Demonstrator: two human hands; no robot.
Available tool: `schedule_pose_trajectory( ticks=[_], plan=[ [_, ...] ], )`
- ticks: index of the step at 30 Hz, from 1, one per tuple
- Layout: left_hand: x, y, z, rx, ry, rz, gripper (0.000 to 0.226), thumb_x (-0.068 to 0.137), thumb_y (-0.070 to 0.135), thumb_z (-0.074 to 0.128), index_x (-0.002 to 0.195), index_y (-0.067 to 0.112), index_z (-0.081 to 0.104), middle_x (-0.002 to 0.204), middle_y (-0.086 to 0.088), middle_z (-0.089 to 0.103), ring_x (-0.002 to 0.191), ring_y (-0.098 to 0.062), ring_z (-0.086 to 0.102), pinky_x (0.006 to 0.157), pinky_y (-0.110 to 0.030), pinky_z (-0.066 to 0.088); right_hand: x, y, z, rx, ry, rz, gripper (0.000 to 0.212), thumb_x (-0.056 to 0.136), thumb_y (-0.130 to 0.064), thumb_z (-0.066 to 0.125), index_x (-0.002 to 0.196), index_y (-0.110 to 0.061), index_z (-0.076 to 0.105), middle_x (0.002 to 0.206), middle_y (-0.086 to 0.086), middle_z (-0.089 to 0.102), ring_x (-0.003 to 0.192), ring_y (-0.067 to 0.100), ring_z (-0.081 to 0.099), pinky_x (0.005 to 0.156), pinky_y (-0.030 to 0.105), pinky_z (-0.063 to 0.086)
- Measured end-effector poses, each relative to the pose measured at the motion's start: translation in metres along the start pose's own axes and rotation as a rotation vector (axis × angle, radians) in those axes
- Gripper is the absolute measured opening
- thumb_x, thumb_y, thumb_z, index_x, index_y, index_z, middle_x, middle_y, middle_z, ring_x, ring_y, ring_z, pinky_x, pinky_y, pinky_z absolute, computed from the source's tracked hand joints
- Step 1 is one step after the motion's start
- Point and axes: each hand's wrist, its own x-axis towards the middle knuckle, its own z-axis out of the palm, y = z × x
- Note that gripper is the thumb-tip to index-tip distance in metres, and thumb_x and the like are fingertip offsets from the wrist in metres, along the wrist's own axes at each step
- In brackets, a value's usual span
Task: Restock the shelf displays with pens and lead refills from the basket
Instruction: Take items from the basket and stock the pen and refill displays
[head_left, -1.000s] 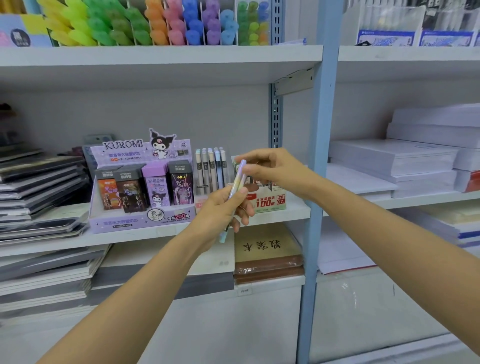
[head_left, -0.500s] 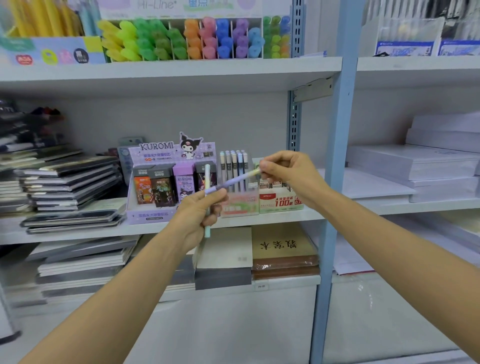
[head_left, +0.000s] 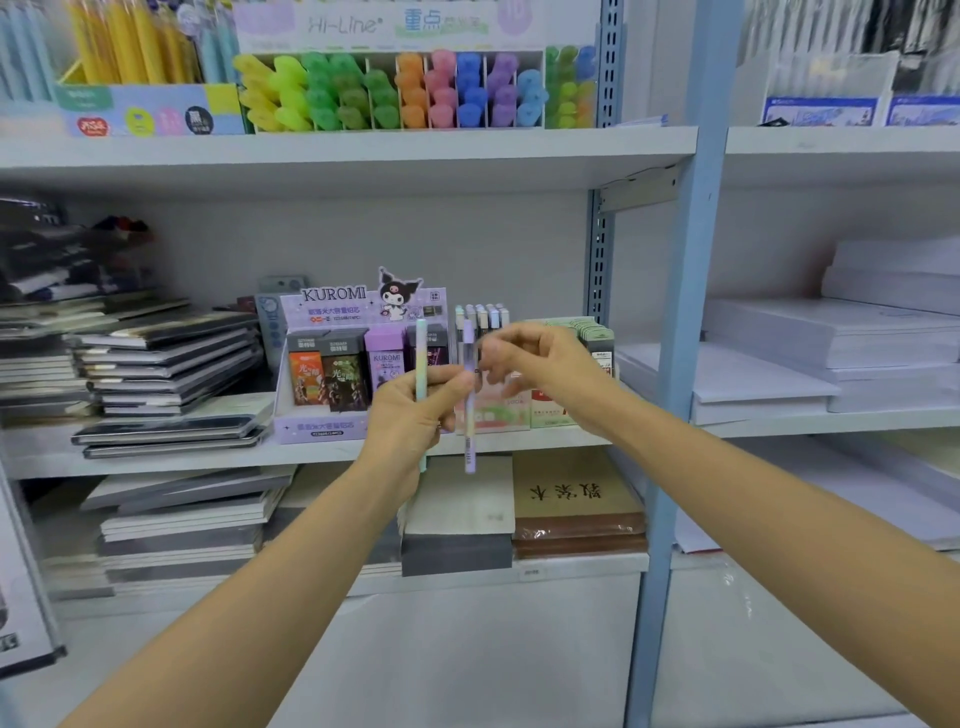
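My left hand is raised in front of the middle shelf and holds two pens upright. A pale green pen runs through its fist. A purple pen is pinched under its thumb. My right hand is blurred just right of the purple pen's top, fingers loosely curled, gripping nothing that I can see. Behind the hands stands a pastel pen display box with several upright pens. Left of it is the purple Kuromi lead refill display. No basket is in view.
A blue shelf post rises right of my right arm. Dark notebooks are stacked at the left, white paper reams at the right. Coloured highlighters fill the upper shelf. Books lie on the lower shelf.
The purple pen swung from lying slanted between both hands to standing upright in my left hand. My right hand released its end. The view has tilted upward.
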Motion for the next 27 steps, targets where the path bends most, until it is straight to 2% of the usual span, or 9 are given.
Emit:
schedule_pose_trajectory(
  ticks=[2,4,6,8,11,14,18,22,27],
  plan=[
    [-0.002,-0.001,0.005,0.046,-0.019,0.042,0.01,0.078,0.012,0.076,0.085,0.011,0.068,0.057,0.006,0.066,0.04,-0.003,0.045,0.039,-0.012,0.035,0.006,-0.007,0.003,0.029,0.041,-0.036,0.012,0.086,-0.018,0.07,0.096,-0.012,0.068,0.078,-0.001,0.072,0.07,0.01,0.067,0.063,0.021,0.054],
    [-0.003,-0.002,0.008,0.05,-0.023,0.068,0.01,0.08,0.01,0.076,0.085,0.01,0.067,0.054,0.008,0.064,0.041,-0.003,0.046,0.04,-0.012,0.036,0.01,-0.009,0.004,0.047,0.036,-0.045,0.006,0.084,-0.01,0.071,0.09,-0.011,0.068,0.073,0.0,0.072,0.065,0.01,0.067,0.06,0.018,0.052],
    [0.0,-0.001,0.006,0.06,-0.015,0.065,0.01,0.083,0.014,0.073,0.091,0.01,0.068,0.057,0.008,0.063,0.044,-0.002,0.047,0.041,-0.012,0.036,0.013,-0.011,-0.001,0.044,0.047,-0.046,0.008,0.086,-0.008,0.069,0.094,-0.011,0.07,0.08,0.004,0.074,0.071,0.012,0.07,0.065,0.018,0.054],
    [0.006,-0.001,0.0,0.05,-0.008,0.018,0.011,0.09,0.017,0.066,0.098,0.01,0.066,0.069,0.004,0.064,0.049,-0.003,0.049,0.041,-0.013,0.036,0.018,-0.013,-0.012,0.053,0.096,-0.052,0.012,0.088,-0.008,0.065,0.099,-0.012,0.07,0.089,0.007,0.074,0.08,0.015,0.071,0.07,0.019,0.055],
    [0.015,-0.001,-0.009,0.013,0.015,-0.022,0.017,0.099,0.014,0.047,0.101,0.006,0.062,0.086,-0.004,0.061,0.059,-0.008,0.052,0.046,-0.017,0.04,0.032,-0.02,-0.036,0.046,0.302,-0.143,0.012,0.092,-0.006,0.06,0.101,-0.01,0.067,0.093,0.01,0.072,0.084,0.017,0.07,0.077,0.024,0.058],
    [0.02,-0.003,-0.016,0.046,0.022,0.032,0.025,0.103,0.01,0.037,0.099,0.01,0.061,0.087,-0.007,0.06,0.063,-0.011,0.054,0.053,-0.019,0.047,0.047,-0.023,-0.054,-0.011,0.504,-0.277,0.014,0.095,-0.006,0.057,0.105,-0.001,0.065,0.095,0.014,0.069,0.087,0.02,0.069,0.079,0.029,0.058],
    [0.023,-0.008,-0.022,0.141,-0.022,0.119,0.021,0.103,0.015,0.042,0.106,0.016,0.062,0.076,-0.001,0.066,0.064,-0.011,0.062,0.067,-0.027,0.057,0.06,-0.008,-0.053,-0.275,0.404,-0.202,0.014,0.096,-0.007,0.054,0.106,-0.002,0.064,0.096,0.016,0.069,0.085,0.021,0.069,0.077,0.027,0.058],
    [0.023,-0.011,-0.02,0.167,-0.065,0.161,0.019,0.102,0.015,0.045,0.106,0.022,0.063,0.064,0.008,0.063,0.057,-0.007,0.056,0.06,-0.018,0.051,0.062,0.01,-0.05,-0.44,0.36,-0.202,0.01,0.096,-0.009,0.055,0.098,-0.01,0.064,0.091,0.006,0.068,0.083,0.015,0.068,0.073,0.018,0.056],
    [0.026,-0.015,-0.015,0.135,-0.089,0.135,0.02,0.101,0.015,0.047,0.112,0.019,0.063,0.062,0.008,0.061,0.056,-0.007,0.052,0.057,-0.018,0.049,0.065,0.026,-0.048,-0.463,0.236,-0.115,0.01,0.095,-0.009,0.056,0.098,-0.012,0.065,0.086,-0.002,0.067,0.085,0.014,0.069,0.073,0.018,0.057]
  ],
)
